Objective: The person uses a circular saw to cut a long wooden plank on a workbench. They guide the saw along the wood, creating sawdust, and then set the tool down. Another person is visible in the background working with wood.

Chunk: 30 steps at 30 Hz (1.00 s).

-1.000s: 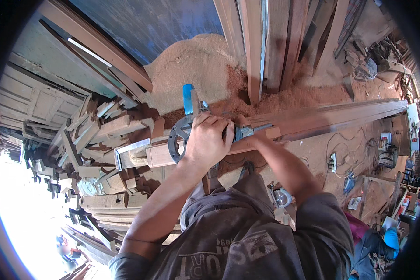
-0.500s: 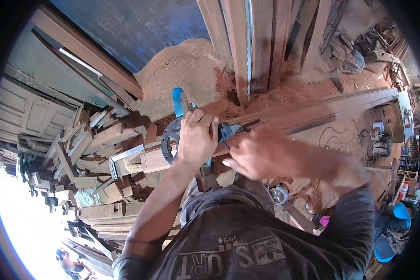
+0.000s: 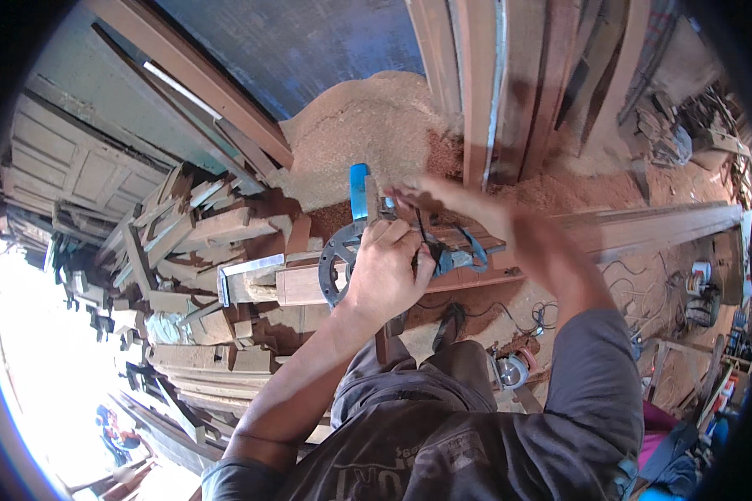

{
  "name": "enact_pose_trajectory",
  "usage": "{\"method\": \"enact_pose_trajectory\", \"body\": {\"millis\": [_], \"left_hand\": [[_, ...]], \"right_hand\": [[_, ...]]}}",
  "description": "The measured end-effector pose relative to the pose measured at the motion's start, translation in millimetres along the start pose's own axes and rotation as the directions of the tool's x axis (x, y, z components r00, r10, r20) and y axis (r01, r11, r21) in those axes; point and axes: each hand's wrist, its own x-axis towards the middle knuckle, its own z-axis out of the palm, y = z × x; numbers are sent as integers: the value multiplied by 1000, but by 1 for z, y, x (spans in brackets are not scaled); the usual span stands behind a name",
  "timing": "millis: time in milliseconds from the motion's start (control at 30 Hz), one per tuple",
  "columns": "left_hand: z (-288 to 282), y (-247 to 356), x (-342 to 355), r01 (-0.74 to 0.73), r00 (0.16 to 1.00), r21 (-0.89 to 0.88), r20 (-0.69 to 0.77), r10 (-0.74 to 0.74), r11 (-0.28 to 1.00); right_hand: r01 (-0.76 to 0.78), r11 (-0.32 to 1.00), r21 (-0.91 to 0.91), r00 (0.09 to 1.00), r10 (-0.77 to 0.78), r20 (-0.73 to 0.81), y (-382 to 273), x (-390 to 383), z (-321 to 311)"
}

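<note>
Item: 1 blue power saw (image 3: 368, 242), round guard, sitting on a long reddish plank (image 3: 610, 242) near its left end. We judge it heavy, rigid, vibration-prone; best held by the handle. Our left hand (image 3: 384, 271): fingers wrapped around its body. Our right hand (image 3: 455, 204): blurred, fingers spread, above the saw.

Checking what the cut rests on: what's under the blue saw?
The saw sits on a long plank, gripped by the left hand. That hand covers where the blade meets the wood. The right hand is blurred.
</note>
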Motion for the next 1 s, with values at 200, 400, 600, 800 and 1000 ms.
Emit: {"method": "enact_pose_trajectory", "body": {"millis": [200,400,600,800,1000], "left_hand": [[2,7,2,-30,999,51,-27,32,998],[7,3,5,-101,993,131,-41,107,986],[10,2,6,-107,993,174,-31,114,979],[10,3,5,-109,994,235,-4,113,966],[11,2,7,-109,994,244,11,110,964]], "right_hand": [[-154,903,400,980,190,-52,69,-45,120],[-314,947,61,944,318,-82,71,-122,7],[-451,793,-410,889,355,-290,17,-148,-183],[68,634,-771,733,-555,-392,26,-105,-78],[338,921,192,733,-130,-668,37,-113,164]]}}
